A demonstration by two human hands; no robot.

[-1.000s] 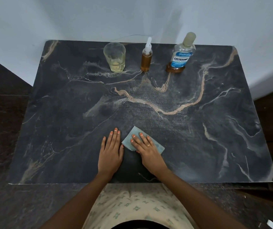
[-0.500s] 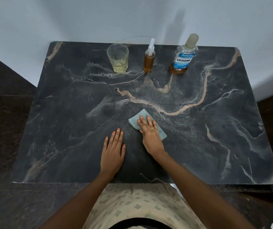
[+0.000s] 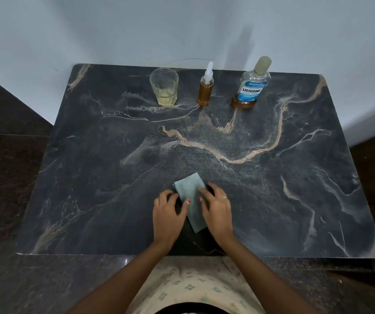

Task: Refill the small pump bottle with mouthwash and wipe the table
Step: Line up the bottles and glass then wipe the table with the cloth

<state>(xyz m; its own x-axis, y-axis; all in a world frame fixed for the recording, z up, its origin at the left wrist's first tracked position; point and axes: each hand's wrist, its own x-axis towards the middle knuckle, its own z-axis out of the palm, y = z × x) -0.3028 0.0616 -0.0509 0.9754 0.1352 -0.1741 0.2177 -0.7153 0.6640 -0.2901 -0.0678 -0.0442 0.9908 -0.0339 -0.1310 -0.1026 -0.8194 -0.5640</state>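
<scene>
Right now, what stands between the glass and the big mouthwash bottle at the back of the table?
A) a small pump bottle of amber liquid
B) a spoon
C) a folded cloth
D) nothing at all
A: the small pump bottle stands upright in the back row, with the glass on one side and the mouthwash bottle on the other.

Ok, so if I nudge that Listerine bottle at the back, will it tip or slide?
The Listerine bottle probably feels light: only a thin amber layer shows at its base. Being tall with a narrow neck, it may tip if pushed high; pushed low, it would likely slide on the smooth table.
</scene>
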